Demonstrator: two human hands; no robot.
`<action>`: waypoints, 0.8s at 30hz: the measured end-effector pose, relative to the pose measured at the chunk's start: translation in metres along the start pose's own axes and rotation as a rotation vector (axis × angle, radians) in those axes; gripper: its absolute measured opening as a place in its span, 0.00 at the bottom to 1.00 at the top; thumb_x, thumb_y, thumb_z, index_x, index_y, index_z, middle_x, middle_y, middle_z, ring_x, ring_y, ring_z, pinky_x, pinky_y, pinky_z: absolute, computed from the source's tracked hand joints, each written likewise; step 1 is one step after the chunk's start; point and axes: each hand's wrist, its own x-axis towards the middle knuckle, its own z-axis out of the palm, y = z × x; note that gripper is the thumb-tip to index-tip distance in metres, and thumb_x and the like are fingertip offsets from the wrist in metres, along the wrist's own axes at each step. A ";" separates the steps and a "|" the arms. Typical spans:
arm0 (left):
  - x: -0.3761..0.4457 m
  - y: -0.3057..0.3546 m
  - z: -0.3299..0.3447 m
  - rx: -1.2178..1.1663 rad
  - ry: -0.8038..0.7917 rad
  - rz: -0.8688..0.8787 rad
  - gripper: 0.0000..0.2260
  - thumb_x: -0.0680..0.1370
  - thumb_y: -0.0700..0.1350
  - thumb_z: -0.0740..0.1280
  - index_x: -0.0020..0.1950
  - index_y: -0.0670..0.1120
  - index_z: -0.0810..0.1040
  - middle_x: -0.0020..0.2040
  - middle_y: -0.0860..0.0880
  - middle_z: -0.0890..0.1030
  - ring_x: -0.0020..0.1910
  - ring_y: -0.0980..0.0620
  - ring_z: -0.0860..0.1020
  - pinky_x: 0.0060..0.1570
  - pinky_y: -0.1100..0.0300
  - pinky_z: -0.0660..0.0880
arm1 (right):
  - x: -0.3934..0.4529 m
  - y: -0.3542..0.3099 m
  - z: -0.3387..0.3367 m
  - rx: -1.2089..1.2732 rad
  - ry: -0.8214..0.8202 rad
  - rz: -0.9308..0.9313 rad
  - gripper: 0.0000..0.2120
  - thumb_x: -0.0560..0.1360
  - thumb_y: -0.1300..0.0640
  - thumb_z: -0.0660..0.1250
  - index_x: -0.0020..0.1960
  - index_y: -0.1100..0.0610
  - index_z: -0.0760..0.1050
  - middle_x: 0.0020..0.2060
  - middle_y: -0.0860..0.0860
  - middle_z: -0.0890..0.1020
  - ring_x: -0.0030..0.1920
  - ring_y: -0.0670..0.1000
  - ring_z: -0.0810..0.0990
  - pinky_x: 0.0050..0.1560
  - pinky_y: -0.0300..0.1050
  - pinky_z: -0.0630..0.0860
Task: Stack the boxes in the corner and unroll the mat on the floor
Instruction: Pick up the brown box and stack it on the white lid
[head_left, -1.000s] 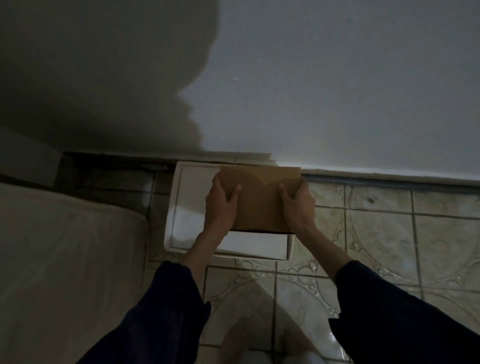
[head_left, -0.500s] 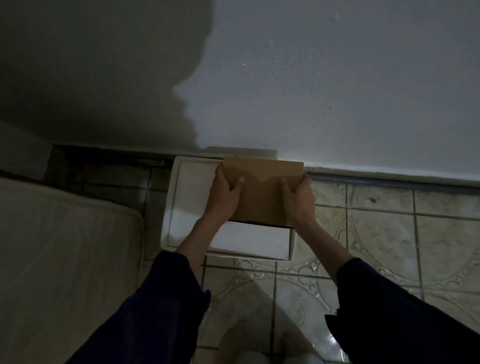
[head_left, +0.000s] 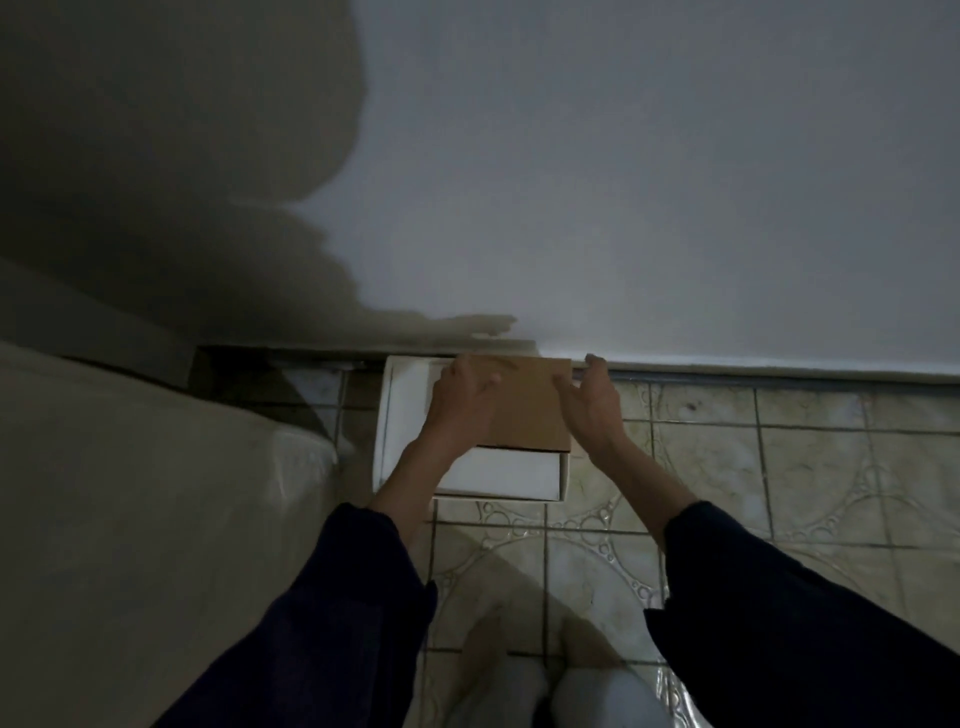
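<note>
A flat brown cardboard box (head_left: 530, 410) lies on top of a larger white box (head_left: 498, 475), both on the tiled floor against the wall. My left hand (head_left: 460, 402) hovers over the brown box's left side with fingers spread, holding nothing. At the box's right edge, my right hand (head_left: 592, 402) is also open, its fingers apart and lifted off the cardboard. No mat is in view.
A pale mattress (head_left: 156, 509) fills the left side, right next to the white box. The white wall (head_left: 623, 182) runs behind the boxes. Patterned floor tiles (head_left: 779, 467) extend to the right. My feet in white socks (head_left: 561, 686) stand below.
Both hands have let go of the brown box, which now rests on the white box by the wall. The fingers have opened and lifted away.
</note>
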 end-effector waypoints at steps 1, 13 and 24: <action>-0.012 0.013 -0.009 -0.003 -0.013 0.004 0.23 0.81 0.50 0.56 0.72 0.40 0.60 0.70 0.39 0.67 0.66 0.41 0.70 0.65 0.48 0.70 | -0.012 -0.012 -0.010 0.011 -0.002 0.004 0.27 0.80 0.56 0.58 0.75 0.63 0.53 0.70 0.62 0.67 0.69 0.60 0.68 0.63 0.47 0.68; -0.176 0.152 -0.084 0.019 -0.148 0.049 0.23 0.82 0.45 0.55 0.75 0.39 0.55 0.74 0.41 0.63 0.72 0.45 0.65 0.67 0.58 0.64 | -0.164 -0.120 -0.135 0.083 -0.013 0.037 0.26 0.80 0.56 0.57 0.74 0.65 0.54 0.69 0.62 0.67 0.69 0.59 0.68 0.65 0.47 0.66; -0.280 0.244 -0.072 0.318 -0.291 0.257 0.25 0.82 0.49 0.55 0.76 0.42 0.54 0.74 0.40 0.63 0.72 0.44 0.65 0.69 0.55 0.62 | -0.269 -0.107 -0.266 -0.064 0.005 0.059 0.25 0.79 0.55 0.59 0.72 0.65 0.59 0.68 0.62 0.70 0.68 0.60 0.69 0.64 0.46 0.67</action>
